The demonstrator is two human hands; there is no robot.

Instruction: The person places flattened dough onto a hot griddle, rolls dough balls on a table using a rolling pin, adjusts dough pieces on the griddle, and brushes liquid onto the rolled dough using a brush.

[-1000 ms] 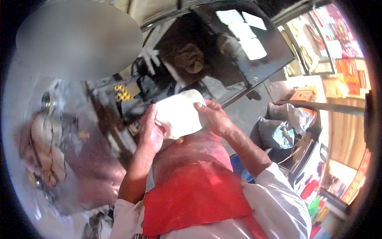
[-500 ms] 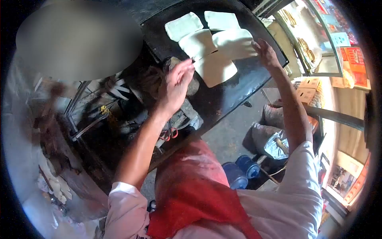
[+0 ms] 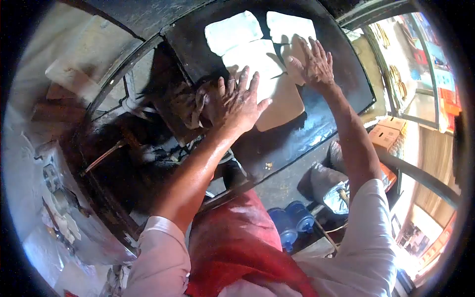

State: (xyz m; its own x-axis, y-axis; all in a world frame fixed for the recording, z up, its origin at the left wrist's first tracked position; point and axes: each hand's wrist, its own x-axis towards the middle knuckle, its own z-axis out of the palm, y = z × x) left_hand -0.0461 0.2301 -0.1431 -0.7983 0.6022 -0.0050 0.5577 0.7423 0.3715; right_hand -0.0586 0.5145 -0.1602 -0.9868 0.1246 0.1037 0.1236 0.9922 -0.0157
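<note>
Several flat, roughly square sheets of white dough (image 3: 253, 57) lie close together on a dark flat surface (image 3: 267, 148). My left hand (image 3: 240, 106) is palm down with fingers spread, at the left edge of the nearest dough sheet (image 3: 282, 101). Over the right-hand dough sheet (image 3: 291, 62), my right hand (image 3: 314, 64) has its fingers spread and hides part of it. Whether either palm touches the dough I cannot tell. Two more sheets, the far left one (image 3: 232, 30) and the far right one (image 3: 291, 25), lie beyond my hands.
Left of the dark surface is a cluttered, shadowed area with a thin rod (image 3: 104, 157). Blue water jugs (image 3: 284, 225) and sacks (image 3: 326, 183) stand on the floor at right. A glass display case (image 3: 413, 74) and a cardboard box (image 3: 388, 133) are farther right.
My left hand has turned palm down, its fingers spreading beside the nearest dough sheet. My right hand has moved inward from the right edge over the right-hand sheet. The view has shifted.
</note>
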